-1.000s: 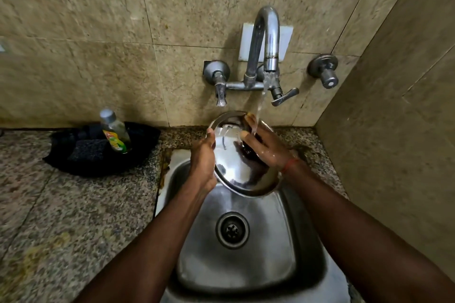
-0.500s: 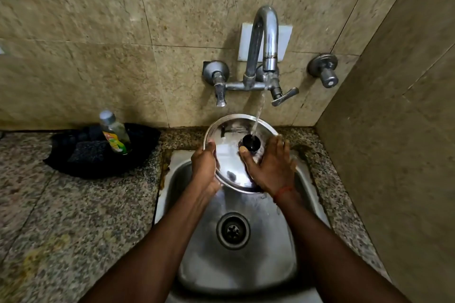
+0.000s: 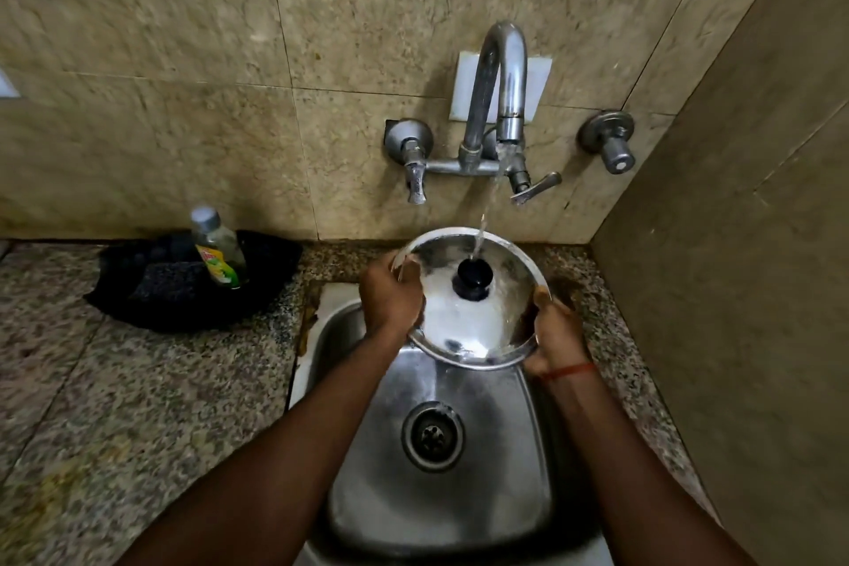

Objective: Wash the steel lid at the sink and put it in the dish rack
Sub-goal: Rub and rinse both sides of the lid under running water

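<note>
Steel lid [image 3: 473,322]: round, black knob [image 3: 472,279] facing up, tilted, held above the back of the sink [image 3: 441,496]. Drain [image 3: 432,436]: in the basin floor, nearer than the lid. Left hand [image 3: 390,296]: closed over the lid's left rim. Right hand [image 3: 553,335]: closed on the right rim, red thread at the wrist. Water stream [image 3: 482,228]: lands just behind the knob. Bottle [image 3: 218,248]: left, standing on a black cloth [image 3: 151,290] on the granite counter. Tap [image 3: 498,106]: wall-mounted, running.

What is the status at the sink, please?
Left hand and right hand grip the lid by its rim. Tap water hits the knob. Nothing blocking.
</note>
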